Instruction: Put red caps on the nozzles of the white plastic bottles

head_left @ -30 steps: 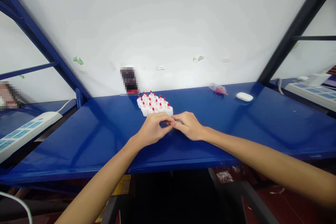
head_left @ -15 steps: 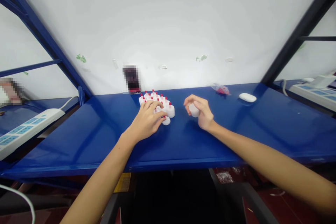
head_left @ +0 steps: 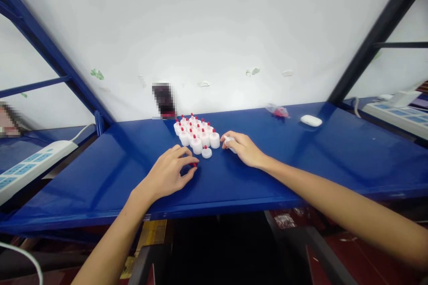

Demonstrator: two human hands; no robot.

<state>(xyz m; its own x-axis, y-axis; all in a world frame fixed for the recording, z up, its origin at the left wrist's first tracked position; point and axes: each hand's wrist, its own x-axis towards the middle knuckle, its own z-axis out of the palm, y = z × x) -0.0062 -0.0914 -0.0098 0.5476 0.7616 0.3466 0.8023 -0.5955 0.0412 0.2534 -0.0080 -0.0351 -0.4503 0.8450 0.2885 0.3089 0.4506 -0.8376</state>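
My left hand (head_left: 172, 169) hovers low over the blue table (head_left: 267, 187). Its thumb and fingertips close around a small red cap (head_left: 193, 164), partly hidden. To the right, my right hand (head_left: 242, 146) wraps round a small white bottle (head_left: 230, 143), whose pale tip points up and left; the fingers cover much of its body. Several white bottles with red caps (head_left: 196, 144) stand upright in a tight group between and behind my hands. In front of the group sits a low white lid with a red tip (head_left: 206, 152).
Against the wall leans a dark, pixelated phone-like object (head_left: 164, 100). A clear bag with red pieces (head_left: 278, 110) and a white oval case (head_left: 311, 120) lie at the back right. Power strips (head_left: 30, 167) flank the table, and blue frame posts rise at both sides.
My left hand has drawn back toward me and left from the bottle group, now with a red cap at its fingertips. My right hand has shifted left and turned the white bottle's tip up.
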